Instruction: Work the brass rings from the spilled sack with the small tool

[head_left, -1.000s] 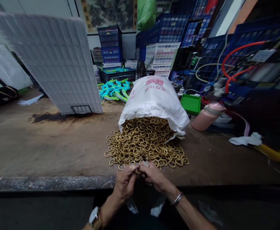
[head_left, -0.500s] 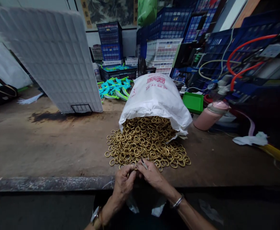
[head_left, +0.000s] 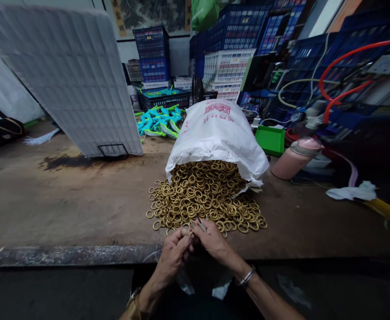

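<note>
My left hand (head_left: 175,251) is closed in a pinch at the table's front edge, with a gold-coloured ring (head_left: 191,232) showing in part at its fingertips. Close against it, my right hand (head_left: 214,241) grips a small pointed metal tool (head_left: 201,225), perhaps a blade; its lower part is hidden by the fingers. Just beyond both hands lies a heap of gold-coloured rings (head_left: 198,202). The rings spill from the mouth of a white woven sack (head_left: 215,131) with red print, which lies on its side.
The wooden table (head_left: 81,200) carries a tall white padded panel (head_left: 71,84) at left. Turquoise and green plastic pieces (head_left: 160,121), a green tray (head_left: 270,140) and a pink bottle (head_left: 295,159) surround the sack. Stacked crates (head_left: 230,66) stand behind; red hoses (head_left: 328,84) hang at right.
My left wrist has turned, and the left fingers have shifted slightly, showing more of the ring between the hands. The right hand still grips the tool. The view has tilted a little.
</note>
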`<state>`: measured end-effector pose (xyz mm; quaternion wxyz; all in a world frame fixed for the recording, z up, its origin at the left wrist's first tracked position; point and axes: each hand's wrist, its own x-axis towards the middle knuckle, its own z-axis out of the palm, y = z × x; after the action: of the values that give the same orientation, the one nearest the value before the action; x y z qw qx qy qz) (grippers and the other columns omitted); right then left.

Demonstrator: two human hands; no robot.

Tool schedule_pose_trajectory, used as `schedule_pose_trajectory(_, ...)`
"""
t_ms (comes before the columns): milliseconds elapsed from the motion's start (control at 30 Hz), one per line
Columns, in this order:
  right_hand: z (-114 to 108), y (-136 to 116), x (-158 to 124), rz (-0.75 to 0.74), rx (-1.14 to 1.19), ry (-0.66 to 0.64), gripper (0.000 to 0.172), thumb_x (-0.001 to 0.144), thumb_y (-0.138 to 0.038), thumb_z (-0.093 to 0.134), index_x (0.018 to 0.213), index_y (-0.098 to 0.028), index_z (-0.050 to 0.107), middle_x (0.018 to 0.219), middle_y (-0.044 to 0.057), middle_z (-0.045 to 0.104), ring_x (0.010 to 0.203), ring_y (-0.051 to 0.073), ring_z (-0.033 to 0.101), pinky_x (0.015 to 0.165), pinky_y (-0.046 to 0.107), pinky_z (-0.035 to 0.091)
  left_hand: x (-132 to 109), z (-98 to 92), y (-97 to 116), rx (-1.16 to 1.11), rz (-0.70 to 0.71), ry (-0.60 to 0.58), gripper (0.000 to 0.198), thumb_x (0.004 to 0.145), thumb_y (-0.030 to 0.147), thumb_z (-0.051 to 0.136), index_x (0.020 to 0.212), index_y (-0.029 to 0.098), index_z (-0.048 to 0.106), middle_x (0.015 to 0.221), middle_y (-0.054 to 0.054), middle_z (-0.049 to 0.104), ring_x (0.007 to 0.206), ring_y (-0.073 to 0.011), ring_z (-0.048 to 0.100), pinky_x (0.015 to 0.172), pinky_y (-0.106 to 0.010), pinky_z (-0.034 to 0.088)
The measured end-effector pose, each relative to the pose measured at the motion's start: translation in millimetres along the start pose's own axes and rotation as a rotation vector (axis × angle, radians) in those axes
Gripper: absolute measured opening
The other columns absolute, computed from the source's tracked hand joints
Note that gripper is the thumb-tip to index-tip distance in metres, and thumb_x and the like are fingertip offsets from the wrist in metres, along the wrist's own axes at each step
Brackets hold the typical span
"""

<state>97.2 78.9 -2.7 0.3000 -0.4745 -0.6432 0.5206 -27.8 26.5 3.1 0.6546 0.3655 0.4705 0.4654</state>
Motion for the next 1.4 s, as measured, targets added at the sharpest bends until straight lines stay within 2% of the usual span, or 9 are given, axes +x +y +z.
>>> schedule_pose_trajectory(333, -2, -5, -4, -0.003, 0.014, 0.008, 0.032, 0.081, -0.041, 0.037, 0.059, -0.019, 0.042, 0.053, -0.004, 0.041, 0.049, 0.008, 0.037, 0.047, 0.020, 0.031, 0, -0.5, -6, -0.172, -0.070, 0.005, 0.027, 0.077, 0.042, 0.054, 0.075, 0.016, 0.049, 0.054, 0.006, 0.044, 0.038, -0.0021, 0.029, 0.036, -0.014, 0.017)
schedule_pose_trajectory(500, -4, -1, -7, -0.092, -0.283, 0.132, 0.024, 0.082, -0.030, 0.035, 0.063, -0.019, 0.045, 0.058, -0.002, 0.047, 0.055, 0.011, 0.042, 0.054, 0.022, 0.031, -2, 0.2, -2, -0.164, -0.048, 0.034, 0.027, 0.077, 0.043, 0.053, 0.073, 0.016, 0.047, 0.056, 0.006, 0.045, 0.038, -0.0019, 0.029, 0.036, -0.014, 0.019)
schedule_pose_trajectory(600, -3, 2, -13, -0.165, -0.434, 0.041, 0.014, 0.076, -0.014, 0.038, 0.070, -0.020, 0.049, 0.062, -0.001, 0.052, 0.058, 0.011, 0.045, 0.055, 0.021, 0.029, -2, 0.6, 0, -0.130, -0.006, 0.039, 0.029, 0.078, 0.043, 0.052, 0.071, 0.017, 0.045, 0.056, 0.006, 0.045, 0.039, -0.0022, 0.030, 0.037, -0.015, 0.020)
schedule_pose_trajectory(667, -1, 3, -16, -0.188, -0.483, -0.009, 0.017, 0.070, -0.008, 0.038, 0.073, -0.020, 0.050, 0.063, -0.001, 0.054, 0.057, 0.011, 0.046, 0.054, 0.021, 0.027, -2, 1.0, 2, -0.099, 0.010, 0.042, 0.030, 0.077, 0.045, 0.053, 0.069, 0.017, 0.044, 0.054, 0.006, 0.044, 0.040, -0.0026, 0.030, 0.038, -0.015, 0.021)
schedule_pose_trajectory(867, 1, 1, -16, -0.204, -0.625, -0.063, 0.020, 0.069, -0.005, 0.039, 0.076, -0.020, 0.050, 0.063, -0.001, 0.056, 0.056, 0.011, 0.047, 0.052, 0.022, 0.023, -4, 0.5, -1, -0.033, 0.066, 0.047, 0.033, 0.076, 0.045, 0.055, 0.063, 0.016, 0.044, 0.051, 0.006, 0.042, 0.042, -0.0030, 0.031, 0.041, -0.016, 0.023)
schedule_pose_trajectory(967, -3, 3, -10, -0.132, -0.771, -0.023, 0.022, 0.067, -0.005, 0.040, 0.079, -0.019, 0.052, 0.065, 0.001, 0.059, 0.057, 0.012, 0.048, 0.052, 0.024, 0.021, -13, -2.2, 1, -0.080, 0.040, 0.040, 0.031, 0.077, 0.042, 0.055, 0.065, 0.015, 0.046, 0.051, 0.006, 0.043, 0.041, -0.0027, 0.031, 0.040, -0.015, 0.022)
schedule_pose_trajectory(1100, -3, 10, -5, -0.065, -0.882, 0.069, 0.027, 0.064, -0.002, 0.039, 0.081, -0.018, 0.052, 0.067, 0.003, 0.060, 0.058, 0.013, 0.050, 0.054, 0.025, 0.020, -27, -13.3, 19, -0.286, -0.013, 0.072, 0.025, 0.076, 0.039, 0.058, 0.072, 0.016, 0.048, 0.051, 0.006, 0.045, 0.040, -0.0024, 0.032, 0.038, -0.014, 0.022)
schedule_pose_trajectory(1233, 8, 11, -8, -0.122, -0.836, 0.025, 0.030, 0.062, -0.001, 0.038, 0.082, -0.019, 0.052, 0.070, 0.002, 0.061, 0.064, 0.014, 0.052, 0.057, 0.024, 0.023, -28, -35.1, 35, -0.438, 0.030, 0.168, 0.027, 0.074, 0.038, 0.059, 0.069, 0.016, 0.046, 0.063, 0.003, 0.052, 0.041, -0.0023, 0.034, 0.036, -0.013, 0.023)
schedule_pose_trajectory(1400, 24, 10, -12, -0.164, -0.782, -0.010, 0.027, 0.069, -0.005, 0.040, 0.089, -0.020, 0.050, 0.078, 0.001, 0.061, 0.071, 0.014, 0.054, 0.061, 0.023, 0.027, -25, -56.7, 29, -0.451, 0.081, 0.256, 0.021, 0.075, 0.032, 0.059, 0.071, 0.015, 0.049, 0.073, -0.002, 0.058, 0.045, -0.0040, 0.041, 0.035, -0.014, 0.028)
